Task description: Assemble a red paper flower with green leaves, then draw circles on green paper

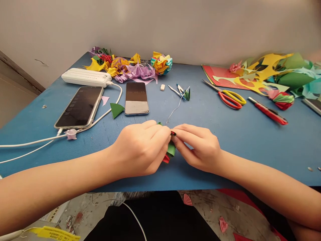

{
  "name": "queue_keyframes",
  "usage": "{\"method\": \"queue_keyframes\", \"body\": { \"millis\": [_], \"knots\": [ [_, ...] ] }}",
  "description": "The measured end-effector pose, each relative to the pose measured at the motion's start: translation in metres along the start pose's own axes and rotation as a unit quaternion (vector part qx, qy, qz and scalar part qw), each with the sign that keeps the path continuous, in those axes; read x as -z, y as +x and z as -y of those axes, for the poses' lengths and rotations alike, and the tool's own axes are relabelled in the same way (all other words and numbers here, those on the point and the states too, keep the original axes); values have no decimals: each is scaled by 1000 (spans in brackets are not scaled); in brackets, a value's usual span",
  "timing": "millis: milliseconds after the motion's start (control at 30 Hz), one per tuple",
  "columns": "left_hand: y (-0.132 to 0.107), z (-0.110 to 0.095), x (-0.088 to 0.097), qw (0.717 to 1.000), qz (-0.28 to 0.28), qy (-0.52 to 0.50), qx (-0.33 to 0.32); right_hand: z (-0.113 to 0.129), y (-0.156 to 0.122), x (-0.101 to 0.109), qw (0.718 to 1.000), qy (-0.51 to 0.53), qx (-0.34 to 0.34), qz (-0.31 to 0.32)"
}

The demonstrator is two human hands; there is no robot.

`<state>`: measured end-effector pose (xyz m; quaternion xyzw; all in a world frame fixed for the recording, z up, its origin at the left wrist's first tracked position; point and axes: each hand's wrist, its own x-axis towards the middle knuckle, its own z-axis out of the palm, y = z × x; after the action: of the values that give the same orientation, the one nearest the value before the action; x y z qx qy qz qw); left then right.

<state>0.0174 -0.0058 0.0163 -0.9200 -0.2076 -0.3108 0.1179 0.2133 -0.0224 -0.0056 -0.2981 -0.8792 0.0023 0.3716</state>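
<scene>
My left hand and my right hand meet over the near middle of the blue table. Both are closed in a pinch on a small green and red paper piece held between them. A thin wire runs from the paper piece away across the table. Most of the paper piece is hidden by my fingers.
Two phones and a white power bank with cables lie at the left. Paper flowers and a paper ball sit at the back. Scissors, a red cutter and coloured paper scraps lie at the right.
</scene>
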Motion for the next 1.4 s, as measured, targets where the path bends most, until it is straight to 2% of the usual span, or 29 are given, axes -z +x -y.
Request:
{"method": "queue_keyframes", "body": {
  "millis": [167,400,567,667,800,933,1033,1200,1400],
  "knots": [
    [0,0,-1,1000,-10,11,0,3,2,3,998,-41,28,33],
    [-1,-1,-1,1000,-13,1,6,2,3,2,997,-67,42,12],
    [-1,2,-2,1000,-3,-5,19,-2,3,2,998,-49,24,16],
    [-1,8,-1,998,-10,49,-23,-5,2,3,999,-47,16,16],
    [2,17,5,982,-29,155,-105,-11,2,6,998,-49,31,-14],
    [6,22,14,962,-65,200,-172,-16,5,9,997,-54,32,-48],
    [7,23,18,948,-81,223,-212,-18,6,10,992,-83,69,-63],
    [6,20,17,946,-78,231,-214,-15,6,10,984,-115,119,-67],
    [3,17,10,956,-69,212,-189,-9,4,7,987,-93,106,-78]
  ]
}}
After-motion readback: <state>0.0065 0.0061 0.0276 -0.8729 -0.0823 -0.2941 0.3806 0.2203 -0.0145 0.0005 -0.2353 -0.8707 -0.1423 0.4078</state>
